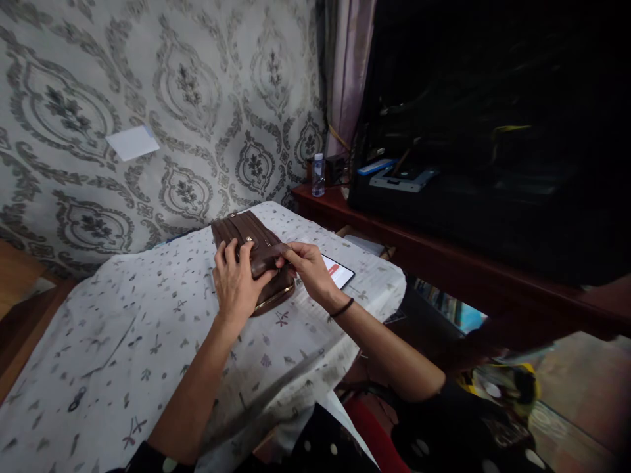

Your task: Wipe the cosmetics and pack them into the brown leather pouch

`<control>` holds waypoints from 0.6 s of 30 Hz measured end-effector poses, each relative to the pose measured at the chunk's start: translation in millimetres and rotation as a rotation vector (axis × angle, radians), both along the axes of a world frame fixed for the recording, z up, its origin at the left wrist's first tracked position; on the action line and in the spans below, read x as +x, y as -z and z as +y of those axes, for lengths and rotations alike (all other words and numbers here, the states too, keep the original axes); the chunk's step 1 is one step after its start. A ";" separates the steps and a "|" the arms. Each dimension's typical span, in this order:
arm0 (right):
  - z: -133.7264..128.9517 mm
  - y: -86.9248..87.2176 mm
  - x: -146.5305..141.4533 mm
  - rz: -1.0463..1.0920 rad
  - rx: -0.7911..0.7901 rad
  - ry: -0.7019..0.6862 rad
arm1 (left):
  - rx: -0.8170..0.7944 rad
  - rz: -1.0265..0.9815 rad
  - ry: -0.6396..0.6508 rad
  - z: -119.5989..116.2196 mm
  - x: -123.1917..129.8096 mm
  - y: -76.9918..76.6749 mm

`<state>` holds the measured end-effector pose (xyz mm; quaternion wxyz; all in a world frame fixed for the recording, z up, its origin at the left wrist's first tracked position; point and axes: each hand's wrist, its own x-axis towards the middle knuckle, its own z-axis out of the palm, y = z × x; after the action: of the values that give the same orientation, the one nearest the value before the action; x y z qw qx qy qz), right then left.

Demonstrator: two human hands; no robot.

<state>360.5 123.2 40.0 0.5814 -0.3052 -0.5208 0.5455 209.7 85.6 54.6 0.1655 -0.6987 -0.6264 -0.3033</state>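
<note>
A brown leather handbag (269,303) with gold-coloured fittings and a zip along its near end lies on the patterned white cloth. My left hand (234,279) grips its near left part, fingers spread over the top and thumb pressed against the front. At the right side, my right hand (308,266) pinches a brown leather strap (273,253) of the bag between thumb and fingers. Just beyond my right wrist lies a phone or tablet (340,270) with a lit white screen and a red patch, partly hidden by that hand.
The cloth-covered table (113,328) ends at a rounded right edge. Behind it stands a grey-patterned wall with a white paper (133,142) on it. A dark red shelf (315,203) on the right carries a clear bottle (318,176) and a large black television (493,131).
</note>
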 end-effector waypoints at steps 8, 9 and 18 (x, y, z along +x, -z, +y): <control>-5.8 9.7 3.9 0.097 -0.010 -0.004 | -0.010 -0.043 0.154 1.8 -20.9 -0.5; -7.5 10.4 3.9 0.080 0.022 0.031 | -0.009 -0.048 0.179 2.2 -25.7 -3.2; -10.4 41.2 -22.4 -0.365 0.254 0.482 | 0.035 -0.213 0.250 9.8 -43.6 -25.1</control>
<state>338.2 112.8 -1.2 0.6243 -0.4376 -0.5929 0.2592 166.0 95.4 79.6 0.0716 -0.7321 -0.5432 -0.4048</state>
